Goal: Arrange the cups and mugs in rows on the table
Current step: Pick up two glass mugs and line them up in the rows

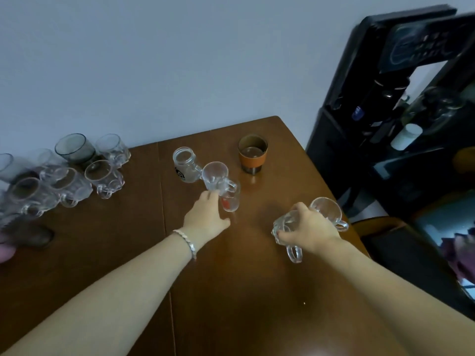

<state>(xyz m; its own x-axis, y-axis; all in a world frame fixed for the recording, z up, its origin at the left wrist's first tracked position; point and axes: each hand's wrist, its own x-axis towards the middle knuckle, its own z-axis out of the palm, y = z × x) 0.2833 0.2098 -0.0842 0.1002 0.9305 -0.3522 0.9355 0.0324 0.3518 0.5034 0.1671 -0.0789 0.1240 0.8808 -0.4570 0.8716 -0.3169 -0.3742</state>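
My left hand [205, 214] grips the base of a clear glass mug [216, 177], tilted, next to a small glass with a red mark [229, 200]. Just behind them stands a jar-shaped glass mug with a dark print [183, 163]. My right hand [307, 228] closes over a clear glass mug [285, 227] whose handle points toward me. Another clear mug [329, 211] sits right behind that hand; whether the hand also holds it is unclear. Farther back stands a cup with an orange sleeve [252, 156]. Several clear glasses [101, 176] and a smoky grey one [74, 147] cluster at the left.
The brown wooden table [231, 291] has a seam running down its middle. Its right edge lies close to my right hand. A black water dispenser [401, 104] with a white cup stands beyond the table's right corner. A dark chair [380, 227] sits at the right.
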